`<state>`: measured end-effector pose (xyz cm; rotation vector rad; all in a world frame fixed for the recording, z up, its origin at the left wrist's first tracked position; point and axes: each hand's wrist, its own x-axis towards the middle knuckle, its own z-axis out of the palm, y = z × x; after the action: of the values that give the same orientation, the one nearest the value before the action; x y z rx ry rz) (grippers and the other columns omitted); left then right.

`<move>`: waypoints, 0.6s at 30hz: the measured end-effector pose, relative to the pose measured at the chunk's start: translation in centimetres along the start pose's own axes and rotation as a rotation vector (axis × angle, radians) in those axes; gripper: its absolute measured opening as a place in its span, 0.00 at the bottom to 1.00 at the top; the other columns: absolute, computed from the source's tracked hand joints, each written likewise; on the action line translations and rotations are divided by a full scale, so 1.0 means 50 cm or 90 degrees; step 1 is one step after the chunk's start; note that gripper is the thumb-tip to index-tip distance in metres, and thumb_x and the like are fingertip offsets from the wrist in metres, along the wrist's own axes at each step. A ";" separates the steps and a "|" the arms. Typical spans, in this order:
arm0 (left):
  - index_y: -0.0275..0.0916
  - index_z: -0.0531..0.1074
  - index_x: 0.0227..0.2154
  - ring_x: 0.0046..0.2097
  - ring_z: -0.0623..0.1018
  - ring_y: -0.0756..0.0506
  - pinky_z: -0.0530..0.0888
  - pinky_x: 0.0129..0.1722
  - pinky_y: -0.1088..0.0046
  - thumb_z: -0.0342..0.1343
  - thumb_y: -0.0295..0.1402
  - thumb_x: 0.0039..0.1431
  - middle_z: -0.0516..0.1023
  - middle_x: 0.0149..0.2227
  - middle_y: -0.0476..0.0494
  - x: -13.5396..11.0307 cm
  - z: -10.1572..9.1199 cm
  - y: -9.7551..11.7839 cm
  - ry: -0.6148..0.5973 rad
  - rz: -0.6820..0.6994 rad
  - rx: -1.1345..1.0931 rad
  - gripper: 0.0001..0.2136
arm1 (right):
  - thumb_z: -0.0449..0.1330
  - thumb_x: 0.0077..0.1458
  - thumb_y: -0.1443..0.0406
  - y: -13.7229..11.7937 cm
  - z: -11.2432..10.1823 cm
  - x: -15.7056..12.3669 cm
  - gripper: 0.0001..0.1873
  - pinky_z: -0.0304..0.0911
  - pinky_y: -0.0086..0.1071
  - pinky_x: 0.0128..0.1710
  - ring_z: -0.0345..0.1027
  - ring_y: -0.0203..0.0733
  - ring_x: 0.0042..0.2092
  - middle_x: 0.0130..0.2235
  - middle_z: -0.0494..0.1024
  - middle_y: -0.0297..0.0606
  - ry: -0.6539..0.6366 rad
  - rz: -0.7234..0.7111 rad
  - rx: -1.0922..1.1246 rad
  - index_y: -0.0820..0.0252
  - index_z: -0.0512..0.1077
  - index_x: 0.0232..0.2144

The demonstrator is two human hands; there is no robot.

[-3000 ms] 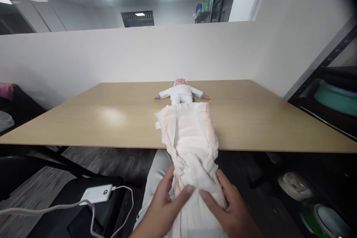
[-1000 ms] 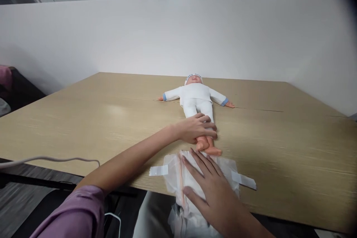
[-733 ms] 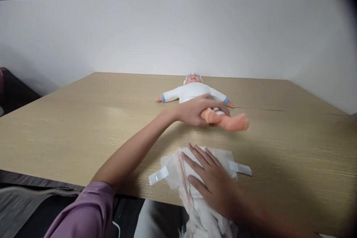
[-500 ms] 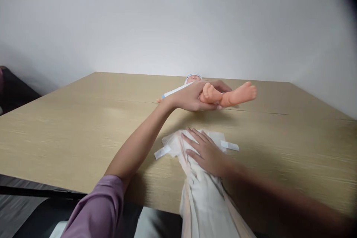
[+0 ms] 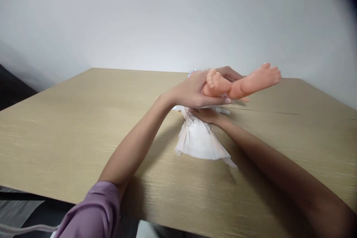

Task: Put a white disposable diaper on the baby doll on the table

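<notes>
Wooden table with white diaper

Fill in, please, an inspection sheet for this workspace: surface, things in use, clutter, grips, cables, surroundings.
surface: light wooden table, with a seam across its far part.
job's things: doll, bare legs lifted off the table; white diaper lying on the table, its far end reaching under the lifted legs.
clutter: nothing seen.
grips: left hand closed around the doll's legs; right hand on the diaper beneath them, fingers hidden.
cables: white cable below the table's near edge, at the left.
surroundings: white partition behind the table; purple sleeve on the left arm.
</notes>
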<state>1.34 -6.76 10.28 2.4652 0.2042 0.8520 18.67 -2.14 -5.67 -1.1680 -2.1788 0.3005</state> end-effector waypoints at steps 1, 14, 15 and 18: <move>0.40 0.74 0.55 0.55 0.79 0.42 0.73 0.58 0.65 0.61 0.32 0.63 0.78 0.57 0.44 0.000 0.000 0.000 -0.001 -0.006 0.004 0.18 | 0.55 0.71 0.55 0.001 -0.007 -0.005 0.21 0.61 0.41 0.64 0.66 0.50 0.65 0.65 0.73 0.44 -0.031 0.001 -0.006 0.65 0.76 0.52; 0.41 0.75 0.55 0.53 0.79 0.39 0.76 0.53 0.60 0.65 0.35 0.60 0.80 0.54 0.39 -0.032 0.054 -0.005 -0.033 -0.042 -0.018 0.20 | 0.58 0.69 0.53 -0.152 -0.184 -0.220 0.25 0.68 0.51 0.60 0.68 0.59 0.63 0.61 0.75 0.47 0.093 0.082 0.009 0.55 0.66 0.63; 0.41 0.75 0.56 0.52 0.80 0.39 0.76 0.52 0.61 0.65 0.35 0.60 0.80 0.54 0.40 -0.038 0.061 -0.005 -0.033 -0.050 -0.018 0.21 | 0.59 0.69 0.53 -0.158 -0.182 -0.222 0.26 0.66 0.51 0.62 0.66 0.59 0.64 0.63 0.73 0.48 0.123 0.067 0.011 0.56 0.65 0.64; 0.41 0.75 0.56 0.50 0.80 0.42 0.76 0.51 0.63 0.65 0.33 0.59 0.80 0.55 0.40 -0.057 0.077 -0.003 -0.023 -0.063 -0.017 0.21 | 0.58 0.69 0.54 -0.149 -0.172 -0.221 0.23 0.67 0.51 0.61 0.69 0.56 0.62 0.59 0.76 0.45 0.141 0.037 0.022 0.54 0.67 0.61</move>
<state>1.45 -9.13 6.12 2.4216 0.2975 0.7629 23.59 -16.19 -0.28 -1.1886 -1.9430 0.2206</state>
